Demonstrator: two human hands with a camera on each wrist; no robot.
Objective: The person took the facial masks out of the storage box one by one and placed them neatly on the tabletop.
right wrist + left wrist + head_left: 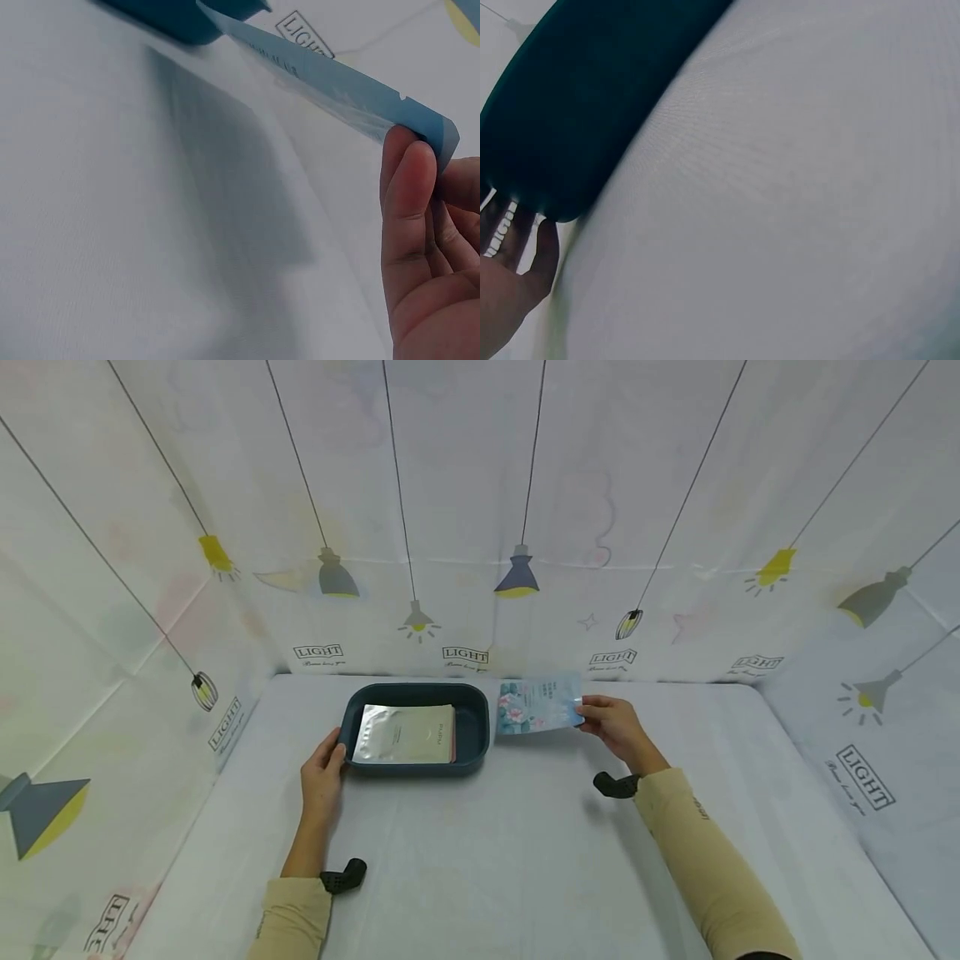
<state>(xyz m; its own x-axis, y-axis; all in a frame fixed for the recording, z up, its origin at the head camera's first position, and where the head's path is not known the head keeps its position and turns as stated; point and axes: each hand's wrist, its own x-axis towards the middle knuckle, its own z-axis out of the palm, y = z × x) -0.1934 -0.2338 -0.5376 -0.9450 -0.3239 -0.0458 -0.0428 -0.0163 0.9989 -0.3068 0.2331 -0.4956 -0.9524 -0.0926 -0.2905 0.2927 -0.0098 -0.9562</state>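
A dark teal plastic bin stands on the white table, with a stack of flat foil sheet mask packets lying in its left and middle part. The top packet is pale silver-cream, and a reddish edge shows beneath it. At the bin's left end, my left hand touches the outer wall with fairly straight fingers. Right of the bin, my right hand pinches the right edge of a light blue sheet mask packet with a flower print. That packet is raised off the table and tilted, casting a shadow in the right wrist view.
A white sheet covers the table. Behind it and at both sides hangs a white cloth backdrop printed with lamps and the word LIGHT. A black wrist mount sticks out from the right wrist, another from the left.
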